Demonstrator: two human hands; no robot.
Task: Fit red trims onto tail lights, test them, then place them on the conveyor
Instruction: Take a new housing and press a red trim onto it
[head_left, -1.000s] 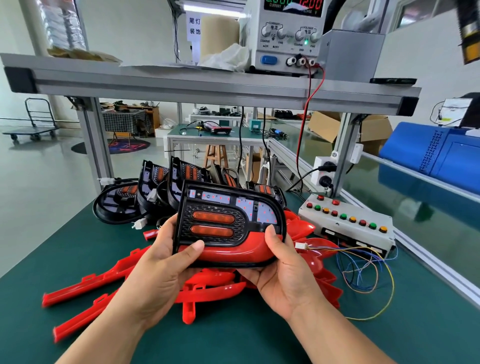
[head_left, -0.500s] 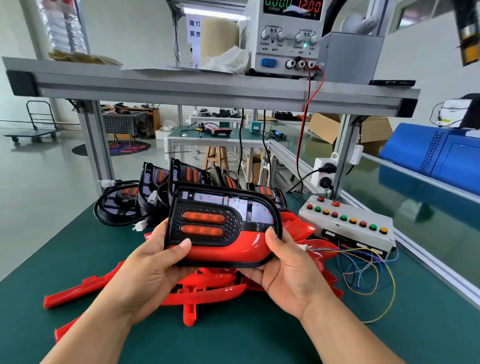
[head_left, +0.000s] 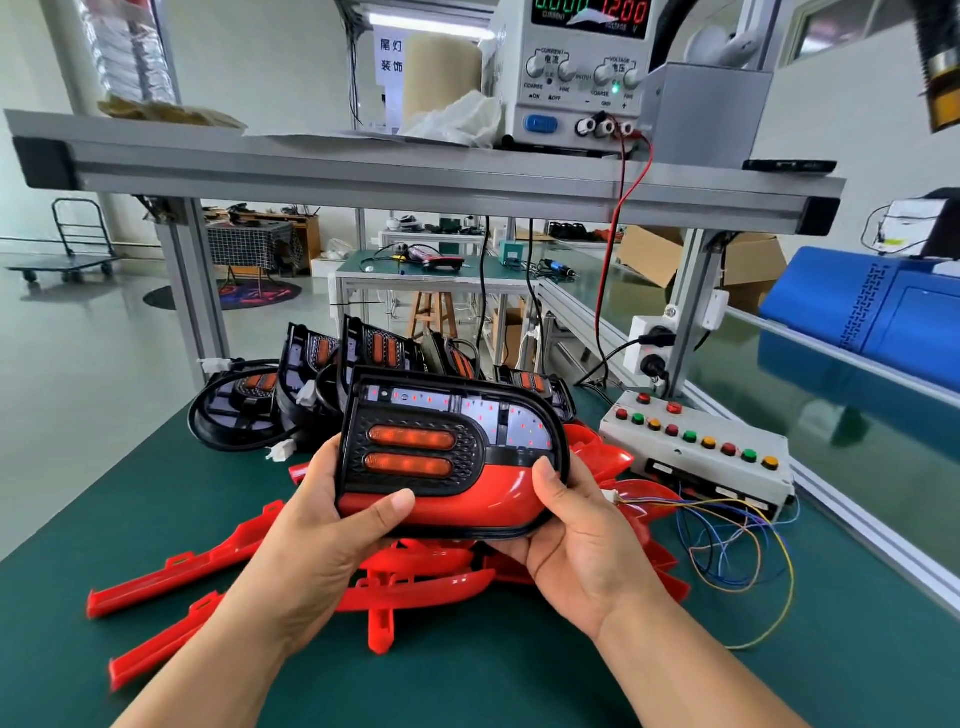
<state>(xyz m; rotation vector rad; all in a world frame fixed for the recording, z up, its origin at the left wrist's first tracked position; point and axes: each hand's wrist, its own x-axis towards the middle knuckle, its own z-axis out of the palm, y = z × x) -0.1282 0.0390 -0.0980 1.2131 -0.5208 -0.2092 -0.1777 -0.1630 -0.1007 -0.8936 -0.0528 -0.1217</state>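
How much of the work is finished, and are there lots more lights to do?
One tail light already wears its red trim; the left hand and right hand hold it above the table. Testing with the button box and putting it on the conveyor look still to come. Behind it stand several bare tail lights, and loose red trims lie underneath, so plenty is left.

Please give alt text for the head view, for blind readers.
The left hand and right hand hold a black tail light, red trim fitted along its lower edge, above a green workbench. Loose red trims lie beneath; more tail lights behind, a button box at right.
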